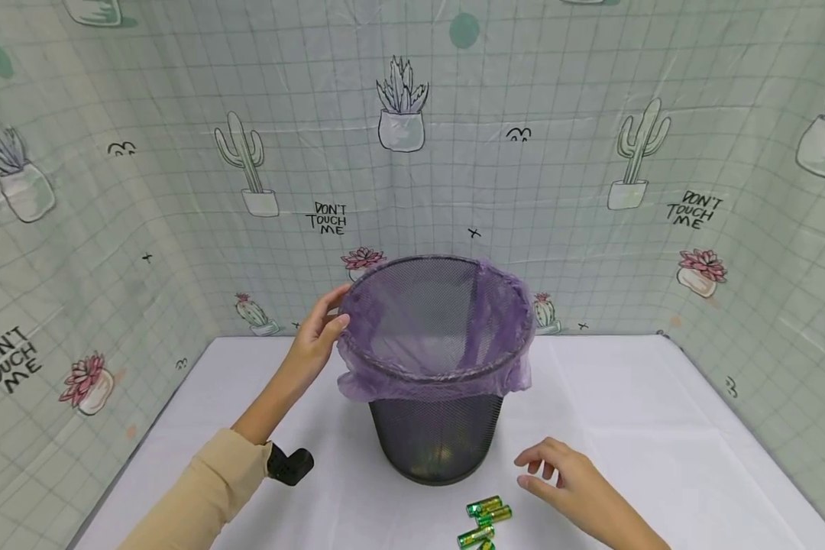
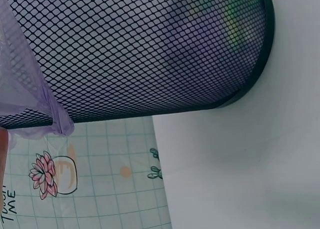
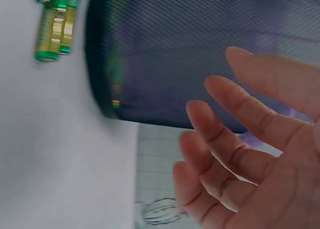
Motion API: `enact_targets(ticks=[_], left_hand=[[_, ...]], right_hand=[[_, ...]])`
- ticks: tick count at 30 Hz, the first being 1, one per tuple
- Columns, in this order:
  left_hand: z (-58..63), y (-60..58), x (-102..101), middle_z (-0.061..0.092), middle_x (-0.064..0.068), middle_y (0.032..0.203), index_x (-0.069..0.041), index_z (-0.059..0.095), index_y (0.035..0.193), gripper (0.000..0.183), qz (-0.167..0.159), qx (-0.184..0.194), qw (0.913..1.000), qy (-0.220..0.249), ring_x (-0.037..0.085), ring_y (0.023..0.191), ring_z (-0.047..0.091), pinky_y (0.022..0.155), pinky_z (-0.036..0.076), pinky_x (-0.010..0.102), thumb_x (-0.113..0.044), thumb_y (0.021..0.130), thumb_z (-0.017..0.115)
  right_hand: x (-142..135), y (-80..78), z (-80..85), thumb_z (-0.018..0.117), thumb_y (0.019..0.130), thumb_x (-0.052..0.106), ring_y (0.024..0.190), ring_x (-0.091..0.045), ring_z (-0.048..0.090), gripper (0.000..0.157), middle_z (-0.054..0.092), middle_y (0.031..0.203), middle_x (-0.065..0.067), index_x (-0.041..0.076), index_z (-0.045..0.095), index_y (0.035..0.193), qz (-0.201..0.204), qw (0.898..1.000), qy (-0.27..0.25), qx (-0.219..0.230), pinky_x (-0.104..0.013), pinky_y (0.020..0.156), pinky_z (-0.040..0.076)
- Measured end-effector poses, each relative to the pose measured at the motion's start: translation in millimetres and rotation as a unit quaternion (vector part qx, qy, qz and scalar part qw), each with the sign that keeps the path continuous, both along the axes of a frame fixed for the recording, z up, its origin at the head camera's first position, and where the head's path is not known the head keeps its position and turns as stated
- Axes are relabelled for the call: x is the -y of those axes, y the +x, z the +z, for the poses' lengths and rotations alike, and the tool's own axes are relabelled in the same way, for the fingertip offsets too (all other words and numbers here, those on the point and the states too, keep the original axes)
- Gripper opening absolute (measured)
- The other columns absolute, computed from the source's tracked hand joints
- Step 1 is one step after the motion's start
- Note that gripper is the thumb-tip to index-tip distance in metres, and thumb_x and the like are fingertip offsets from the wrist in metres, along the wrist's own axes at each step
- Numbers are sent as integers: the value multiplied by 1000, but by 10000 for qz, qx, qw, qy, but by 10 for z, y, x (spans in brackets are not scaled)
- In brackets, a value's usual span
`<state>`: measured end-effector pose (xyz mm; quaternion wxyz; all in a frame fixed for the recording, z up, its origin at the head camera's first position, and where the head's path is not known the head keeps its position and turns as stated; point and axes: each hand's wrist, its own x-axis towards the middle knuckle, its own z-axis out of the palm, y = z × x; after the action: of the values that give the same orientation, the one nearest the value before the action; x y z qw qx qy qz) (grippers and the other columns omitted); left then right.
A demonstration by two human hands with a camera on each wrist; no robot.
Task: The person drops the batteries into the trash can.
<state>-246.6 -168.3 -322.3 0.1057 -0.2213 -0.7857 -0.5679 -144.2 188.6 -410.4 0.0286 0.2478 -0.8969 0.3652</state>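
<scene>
A black mesh wastebasket [image 1: 440, 443] stands upright in the middle of the table, lined with a thin purple bin bag [image 1: 367, 382] folded over its rim. My left hand [image 1: 316, 328] holds the basket's rim at its left side, thumb and fingers at the edge. Several green and gold batteries [image 1: 477, 536] lie in a small group in front of the basket. To the right of them, my right hand [image 1: 571, 481] hovers with loosely bent fingers and holds nothing. Through the mesh in the right wrist view, blurred green and gold shapes [image 3: 116, 81] show low inside the basket.
A white cloth [image 1: 632, 405] covers the table. Behind and at both sides hangs a grid-patterned curtain [image 1: 522, 191] printed with cacti. A black wrist device [image 1: 292, 466] sits at the left sleeve's cuff.
</scene>
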Motion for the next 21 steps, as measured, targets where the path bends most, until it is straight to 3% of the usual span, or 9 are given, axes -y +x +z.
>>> enact_targets(ticks=[5,11,14,21], left_hand=[[1,8,-1,33,20,143,-6,27,145,50,39,-13,10000,-15,39,123,43,99,34,54,-13,97,39],[-6,2,4,33,20,142,-6,27,145,50,14,-5,10000,-12,39,123,43,99,34,54,-13,97,39],[-9,1,3,32,20,143,-6,27,145,50,-53,26,10000,24,39,122,42,99,34,54,-13,97,38],[-7,7,-8,31,20,144,-5,27,145,50,-30,0,10000,28,38,121,43,97,35,51,-11,96,38]], right_hand=[[-14,21,-283,63,87,19,71,5,41,19,54,84,4,4,63,99,345,9938,-78,1059,-21,58,39],[-2,9,-474,66,83,17,67,0,40,25,48,78,0,0,61,101,219,9809,-55,1934,-22,58,37],[3,3,-537,67,83,18,67,-2,39,26,47,78,-1,1,61,102,138,9770,-1,2128,-22,58,36],[39,-10,-603,67,82,18,65,-2,38,23,46,78,0,3,62,98,47,9779,-1,2088,-21,56,35]])
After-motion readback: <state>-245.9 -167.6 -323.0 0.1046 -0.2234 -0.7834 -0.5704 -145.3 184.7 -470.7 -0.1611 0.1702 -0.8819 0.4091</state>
